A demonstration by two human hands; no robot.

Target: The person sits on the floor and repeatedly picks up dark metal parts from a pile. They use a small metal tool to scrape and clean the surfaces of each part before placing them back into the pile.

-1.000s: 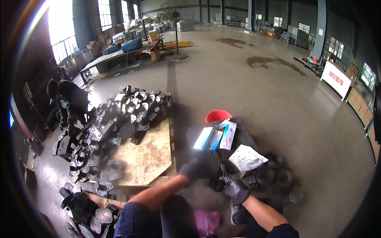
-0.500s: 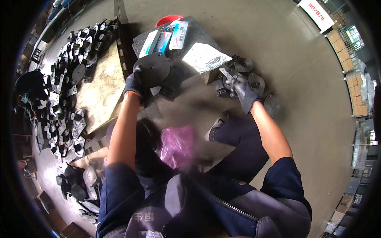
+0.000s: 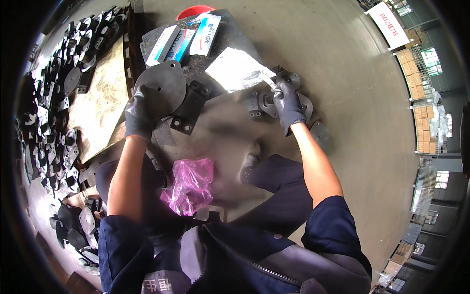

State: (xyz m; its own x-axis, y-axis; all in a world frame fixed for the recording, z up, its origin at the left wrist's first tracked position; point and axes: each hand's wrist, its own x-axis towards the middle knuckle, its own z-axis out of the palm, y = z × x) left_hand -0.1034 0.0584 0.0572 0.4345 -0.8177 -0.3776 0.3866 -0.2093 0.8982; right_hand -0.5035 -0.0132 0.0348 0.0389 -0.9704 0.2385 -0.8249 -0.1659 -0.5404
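Observation:
My left hand (image 3: 139, 116), in a dark glove, grips the edge of a grey teardrop-shaped metal plate (image 3: 164, 90) with small holes. Its broad face is turned up, and a black metal bracket with holes (image 3: 188, 109) lies under its right side. My gloved right hand (image 3: 290, 105) is closed on a narrow, light-coloured flat strip (image 3: 269, 80). The strip's far end is at the right corner of a white sheet (image 3: 230, 67) with a shiny grey smear. Below that hand lie several metal parts (image 3: 254, 105), partly hidden by it.
Slim white-and-blue boxes (image 3: 204, 36) lie on a dark slab (image 3: 240, 34), with a red tub (image 3: 193, 11) behind. A pink plastic bag (image 3: 191, 185) is between my legs. To the left, a wooden board (image 3: 100, 100) stands beside many black and silver metal parts (image 3: 73, 78).
The view has shifted, moving most things leftward. The plate in my left hand shows its face more fully. My right hand has brought the strip to the white sheet's corner.

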